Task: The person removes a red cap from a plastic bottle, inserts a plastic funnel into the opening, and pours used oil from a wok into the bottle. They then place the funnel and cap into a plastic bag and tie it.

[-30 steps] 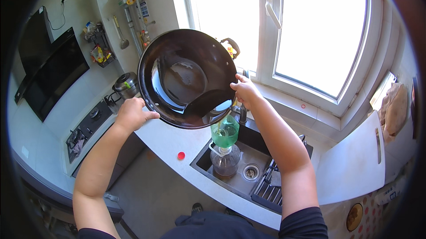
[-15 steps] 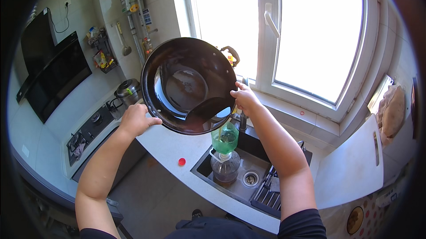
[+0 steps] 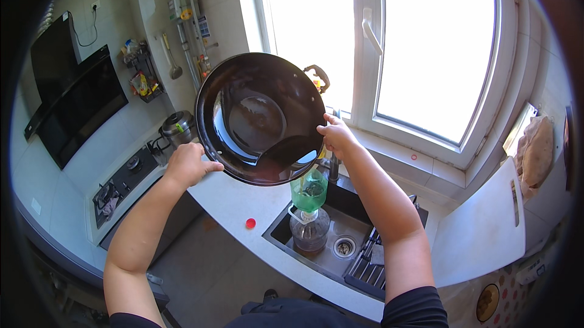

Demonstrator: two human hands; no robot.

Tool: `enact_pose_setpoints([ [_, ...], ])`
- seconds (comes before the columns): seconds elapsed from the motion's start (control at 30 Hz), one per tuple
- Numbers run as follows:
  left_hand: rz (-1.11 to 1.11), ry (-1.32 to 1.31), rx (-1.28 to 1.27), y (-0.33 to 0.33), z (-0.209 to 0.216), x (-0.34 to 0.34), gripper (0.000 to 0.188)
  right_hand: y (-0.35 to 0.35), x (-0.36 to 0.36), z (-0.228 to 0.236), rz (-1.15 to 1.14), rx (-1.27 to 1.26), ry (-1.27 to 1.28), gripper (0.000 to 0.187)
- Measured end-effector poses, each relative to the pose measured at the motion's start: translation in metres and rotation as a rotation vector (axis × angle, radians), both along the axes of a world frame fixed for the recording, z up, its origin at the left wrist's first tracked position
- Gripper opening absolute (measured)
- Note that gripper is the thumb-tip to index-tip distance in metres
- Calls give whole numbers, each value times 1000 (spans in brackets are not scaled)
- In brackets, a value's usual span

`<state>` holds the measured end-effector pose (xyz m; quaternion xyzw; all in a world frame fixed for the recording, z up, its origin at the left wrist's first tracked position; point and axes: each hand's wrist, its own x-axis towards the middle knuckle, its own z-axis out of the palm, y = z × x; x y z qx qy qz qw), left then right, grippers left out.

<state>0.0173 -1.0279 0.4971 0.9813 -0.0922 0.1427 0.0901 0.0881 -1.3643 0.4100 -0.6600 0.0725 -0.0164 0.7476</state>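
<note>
My left hand [image 3: 188, 165] and right hand [image 3: 339, 137] have fingers clamped on the tilted black wok [image 3: 258, 121] above the sink [image 3: 350, 221], liquid [image 3: 301, 185] trickling into the green funnel [image 3: 311, 195] atop the clear jug [image 3: 310, 232]

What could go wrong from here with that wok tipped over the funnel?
1. The wok is far wider than the green funnel, so a small tilt might send the thin stream past its rim.
2. The funnel sits on the narrow neck of the clear jug; a knock might topple it.
3. The left hand and right hand both hold the wok, so neither is free to steady the jug.
</note>
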Motion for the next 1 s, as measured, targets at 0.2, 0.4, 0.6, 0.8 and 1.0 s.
enact_pose_setpoints([
  [0.2,-6,-5,-11,-1,1,-4,52,-1,-4,3,3,3,2,65],
  [0.4,18,28,-7,-4,5,-8,52,0,-10,10,-3,-31,0,64],
  [0.6,55,71,48,-10,12,-14,52,-2,-15,14,1,-41,4,65],
  [0.8,58,49,45,-7,11,-13,52,-2,-16,14,13,-35,-11,65],
  [1.0,29,17,37,-6,11,-15,54,-2,-20,17,2,-23,-24,66],
])
